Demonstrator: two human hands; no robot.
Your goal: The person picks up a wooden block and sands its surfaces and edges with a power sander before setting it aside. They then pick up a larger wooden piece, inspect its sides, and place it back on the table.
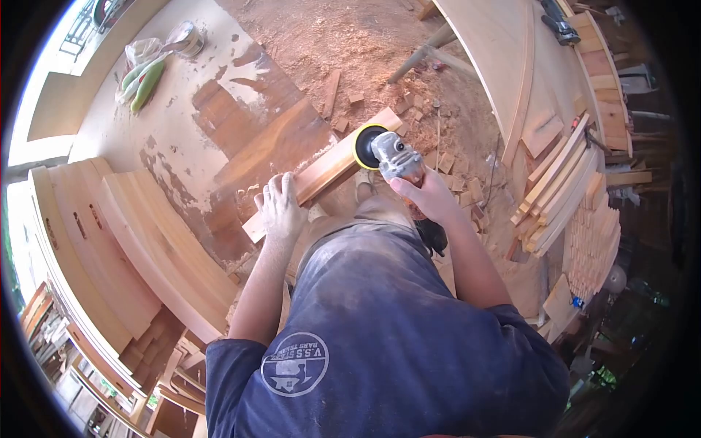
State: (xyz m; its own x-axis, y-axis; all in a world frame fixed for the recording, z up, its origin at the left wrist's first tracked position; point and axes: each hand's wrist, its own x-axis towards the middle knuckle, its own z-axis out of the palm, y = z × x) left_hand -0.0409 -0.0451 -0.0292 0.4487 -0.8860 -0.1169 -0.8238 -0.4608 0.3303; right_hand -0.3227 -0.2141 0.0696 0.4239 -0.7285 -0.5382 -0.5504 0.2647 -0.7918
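Observation:
A long wooden piece (328,166) lies slantwise in front of my body, over the near edge of a stained board. My left hand (280,207) rests on its lower left part, fingers over the top face. In my right hand (427,196) is an angle grinder (398,157), gripped round its body. The grinder's round disc (369,146), black with a yellow rim, is at the wood's upper right part; whether it touches the wood I cannot tell.
The stained board (255,139) bears a tin (186,40) and a green-and-white bundle (142,79). Curved planks (146,248) stand at left. Wood strips (558,182) are stacked at right. Offcuts and sawdust (350,51) cover the ground.

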